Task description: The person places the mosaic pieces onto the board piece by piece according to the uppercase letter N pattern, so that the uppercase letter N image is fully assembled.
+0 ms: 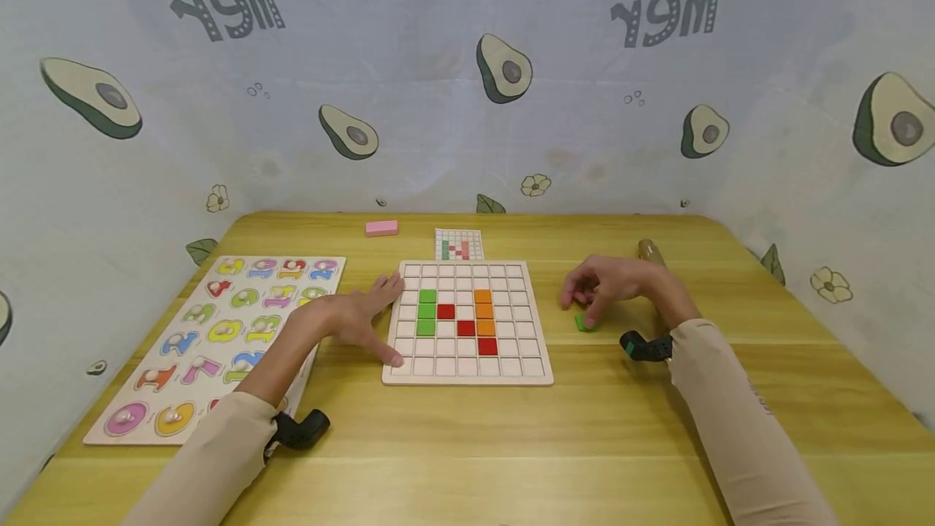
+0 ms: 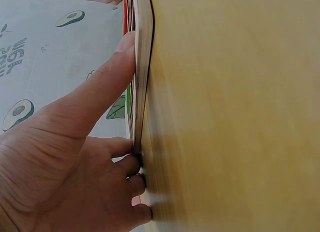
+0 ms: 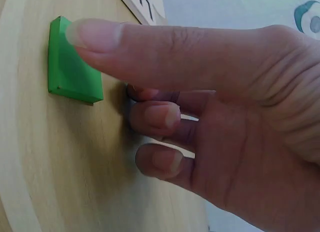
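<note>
In the head view a white square grid board point(image 1: 445, 366) lies mid-table with green, red and orange square tiles in some cells. My left hand point(image 1: 363, 316) rests along its left side, fingers spread. In the left wrist view that thumb point(image 2: 111, 77) lies on the board's rim and the other fingertips reach the edge and table. Right of the board, my right hand point(image 1: 609, 282) is low over the table at a loose green tile point(image 3: 75, 67). The right thumb point(image 3: 150, 50) overlaps the tile's upper edge; the other fingers are bent, apart from it.
A small pattern card point(image 1: 458, 244) with a coloured grid lies behind the board. On the left is a number puzzle board point(image 1: 219, 364) with knobs. A pink block point(image 1: 381, 228) sits at the back, and a brown cylindrical object point(image 1: 648, 251) lies behind the right forearm.
</note>
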Available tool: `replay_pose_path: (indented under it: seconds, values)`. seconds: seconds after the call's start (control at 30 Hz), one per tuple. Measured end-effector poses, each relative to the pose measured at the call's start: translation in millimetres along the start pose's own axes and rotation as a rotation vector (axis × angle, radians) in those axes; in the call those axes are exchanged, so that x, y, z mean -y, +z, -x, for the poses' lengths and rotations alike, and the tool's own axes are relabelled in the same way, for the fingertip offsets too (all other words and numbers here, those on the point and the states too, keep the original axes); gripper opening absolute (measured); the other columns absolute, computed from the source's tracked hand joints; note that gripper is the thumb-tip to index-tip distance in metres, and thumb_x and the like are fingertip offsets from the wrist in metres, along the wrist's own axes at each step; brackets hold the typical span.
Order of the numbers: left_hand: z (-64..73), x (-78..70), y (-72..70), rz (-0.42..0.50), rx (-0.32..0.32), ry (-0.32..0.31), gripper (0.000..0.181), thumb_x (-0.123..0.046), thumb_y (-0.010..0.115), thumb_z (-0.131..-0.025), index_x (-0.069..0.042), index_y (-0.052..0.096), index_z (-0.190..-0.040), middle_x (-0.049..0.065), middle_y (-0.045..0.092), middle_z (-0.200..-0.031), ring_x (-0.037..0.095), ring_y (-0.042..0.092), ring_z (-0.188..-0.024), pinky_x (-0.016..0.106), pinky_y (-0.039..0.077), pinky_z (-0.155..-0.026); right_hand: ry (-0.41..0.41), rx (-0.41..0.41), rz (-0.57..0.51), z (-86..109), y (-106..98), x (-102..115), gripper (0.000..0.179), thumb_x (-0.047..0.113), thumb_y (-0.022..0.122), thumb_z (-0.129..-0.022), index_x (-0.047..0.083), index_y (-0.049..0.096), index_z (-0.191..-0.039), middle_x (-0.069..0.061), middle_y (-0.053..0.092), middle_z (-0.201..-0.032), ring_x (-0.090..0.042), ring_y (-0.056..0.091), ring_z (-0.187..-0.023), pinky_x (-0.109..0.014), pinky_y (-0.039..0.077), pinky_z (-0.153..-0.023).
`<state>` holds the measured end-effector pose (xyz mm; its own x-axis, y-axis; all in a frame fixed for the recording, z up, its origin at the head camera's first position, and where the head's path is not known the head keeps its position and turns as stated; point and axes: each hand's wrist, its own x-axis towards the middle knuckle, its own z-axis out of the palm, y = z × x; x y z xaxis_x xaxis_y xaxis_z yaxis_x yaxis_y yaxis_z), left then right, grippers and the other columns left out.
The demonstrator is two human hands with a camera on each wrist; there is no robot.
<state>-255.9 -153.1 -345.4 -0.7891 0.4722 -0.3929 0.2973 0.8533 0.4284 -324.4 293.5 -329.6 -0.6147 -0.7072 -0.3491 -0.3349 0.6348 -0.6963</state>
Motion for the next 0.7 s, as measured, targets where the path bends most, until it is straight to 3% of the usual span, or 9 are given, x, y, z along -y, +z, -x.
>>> replay_pose_path:
  seconds: [0.3, 0.7]
  values:
    - [0.1, -1.0, 0.3, -0.004, -0.004, -0.017, 0.132, -0.059, 0.088, -0.085, -0.014, 0.003, -0.175, 0.010, -0.009, -0.182, 0.053, 0.000, -0.163, 0.072, 0.014, -0.127, 0.099, -0.010, 0.024, 0.2, 0.3, 3.6, 0.030, -0.002, 0.091, -0.082, -0.002, 0.072, -0.105, -0.004, 0.053, -0.086, -0.017, 0.048, -0.081, -0.024, 0.040, -0.072]
    - [0.1, -0.8, 0.4, -0.003, 0.000, -0.002, 0.132, -0.058, 0.088, -0.086, -0.013, 0.002, -0.175, 0.010, -0.010, -0.181, 0.045, -0.003, -0.165, 0.070, 0.012, -0.128, 0.067, -0.094, 0.079, -2.0, 4.5, 4.9, 0.023, 0.003, 0.090, -0.087, -0.001, 0.073, -0.101, -0.001, 0.057, -0.081, -0.015, 0.051, -0.075, -0.024, 0.043, -0.069]
